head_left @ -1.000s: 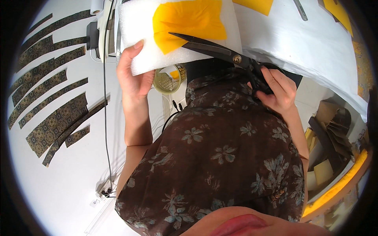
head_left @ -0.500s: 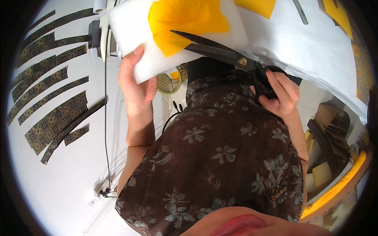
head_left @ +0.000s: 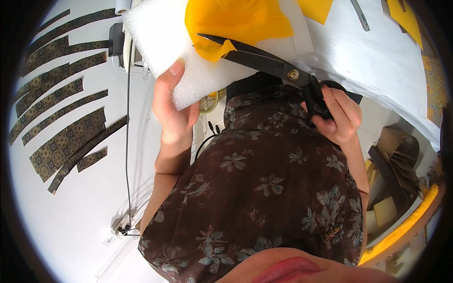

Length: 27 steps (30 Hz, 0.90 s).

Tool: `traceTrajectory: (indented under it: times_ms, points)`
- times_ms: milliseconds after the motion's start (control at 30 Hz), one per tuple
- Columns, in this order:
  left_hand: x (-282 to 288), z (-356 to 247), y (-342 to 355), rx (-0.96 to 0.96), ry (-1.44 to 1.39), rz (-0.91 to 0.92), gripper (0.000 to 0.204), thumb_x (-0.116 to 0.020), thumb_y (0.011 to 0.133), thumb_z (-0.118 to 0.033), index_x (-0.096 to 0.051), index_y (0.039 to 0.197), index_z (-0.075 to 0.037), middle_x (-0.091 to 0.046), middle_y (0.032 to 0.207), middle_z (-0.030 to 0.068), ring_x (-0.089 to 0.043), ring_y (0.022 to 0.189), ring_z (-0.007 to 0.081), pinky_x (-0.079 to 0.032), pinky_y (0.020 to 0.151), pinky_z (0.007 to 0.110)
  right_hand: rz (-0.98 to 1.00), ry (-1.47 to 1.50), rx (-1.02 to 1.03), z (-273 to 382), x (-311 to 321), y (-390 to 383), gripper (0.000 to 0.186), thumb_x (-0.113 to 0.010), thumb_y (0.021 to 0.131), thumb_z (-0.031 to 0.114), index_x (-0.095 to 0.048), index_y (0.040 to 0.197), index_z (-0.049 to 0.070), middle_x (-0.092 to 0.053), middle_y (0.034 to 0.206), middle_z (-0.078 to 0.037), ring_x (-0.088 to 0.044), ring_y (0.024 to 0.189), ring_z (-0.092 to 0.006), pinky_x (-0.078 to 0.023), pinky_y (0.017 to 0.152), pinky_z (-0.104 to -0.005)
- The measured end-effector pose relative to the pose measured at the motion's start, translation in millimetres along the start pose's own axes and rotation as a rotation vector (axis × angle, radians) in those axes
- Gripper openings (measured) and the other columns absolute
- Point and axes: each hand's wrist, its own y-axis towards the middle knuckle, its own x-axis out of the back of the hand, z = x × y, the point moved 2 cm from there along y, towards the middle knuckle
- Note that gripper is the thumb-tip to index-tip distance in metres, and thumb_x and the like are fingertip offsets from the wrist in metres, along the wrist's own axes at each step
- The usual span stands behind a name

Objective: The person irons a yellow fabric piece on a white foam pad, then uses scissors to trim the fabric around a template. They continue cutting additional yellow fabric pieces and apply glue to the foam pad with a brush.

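My left hand (head_left: 174,104) grips the near left corner of a white foam sheet (head_left: 155,40), thumb on top and fingers underneath. Yellow fabric (head_left: 236,19) lies over the foam, its far part cut off by the picture's upper edge. With my right hand (head_left: 337,113) I hold large black scissors (head_left: 269,61) by the handles. Their parted blades point left at the fabric's near edge. A small flap of yellow stands up between the blades.
Strips of dark patterned fabric (head_left: 71,137) lie on the white surface at left, beside a black cable (head_left: 128,141). A grey-handled tool (head_left: 360,14) rests on white sheeting (head_left: 377,56) at the far right. Behind my left hand is a greenish basket (head_left: 207,104). Brown scraps (head_left: 398,153) are piled at right.
My left hand has moved right, carrying the foam and yellow fabric with it. The scissor blades have closed somewhat, and a flap of fabric now rises between them. My right hand has barely shifted.
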Motion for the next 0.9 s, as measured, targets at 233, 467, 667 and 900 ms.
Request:
traceTrajectory:
  times_ms: [233, 467, 667, 900]
  points:
    - [-6.4, -1.5, -11.7, -0.016, 0.091, -0.1, 0.054, -0.062, 0.086, -0.03, -0.05, 0.13, -0.001, -0.062, 0.118, 0.0135, -0.063, 0.105, 0.0249, -0.054, 0.085, 0.036, 0.022, -0.007, 0.034, -0.8, 2.9, -3.9, 0.068, -0.078, 0.04, 0.005, -0.069, 0.106, -0.009, -0.065, 0.093, -0.017, -0.066, 0.073, -0.0299, -0.054, 0.061, -0.0349]
    - [-15.0, 2.8, -10.0, -0.065, 0.08, -0.056, 0.058, -0.06, 0.087, -0.03, -0.045, 0.135, 0.0, -0.059, 0.124, 0.014, -0.059, 0.112, 0.027, -0.049, 0.094, 0.039, -0.018, -0.013, 0.012, -0.9, -2.0, -3.2, 0.063, -0.075, 0.041, 0.002, -0.07, 0.103, -0.008, -0.065, 0.091, -0.016, -0.066, 0.072, -0.0284, -0.054, 0.06, -0.0339]
    - [-14.5, 8.2, -12.7, -0.15, 0.035, 0.017, 0.061, -0.058, 0.088, -0.03, -0.042, 0.138, 0.0, -0.055, 0.128, 0.0149, -0.054, 0.119, 0.029, -0.041, 0.102, 0.044, -0.061, -0.004, 0.019, 3.8, -5.4, 2.4, 0.062, -0.073, 0.041, 0.0, -0.07, 0.102, -0.008, -0.064, 0.088, -0.016, -0.065, 0.069, -0.0277, -0.054, 0.059, -0.0336]
    - [-11.2, 11.4, -13.4, -0.209, 0.024, 0.028, 0.06, -0.058, 0.087, -0.032, -0.043, 0.137, -0.001, -0.055, 0.129, 0.0133, -0.051, 0.122, 0.0271, -0.035, 0.106, 0.043, -0.007, 0.003, 0.051, 6.5, -11.4, 7.1, 0.064, -0.074, 0.04, 0.002, -0.069, 0.103, -0.008, -0.064, 0.09, -0.015, -0.066, 0.071, -0.0277, -0.054, 0.058, -0.0332]
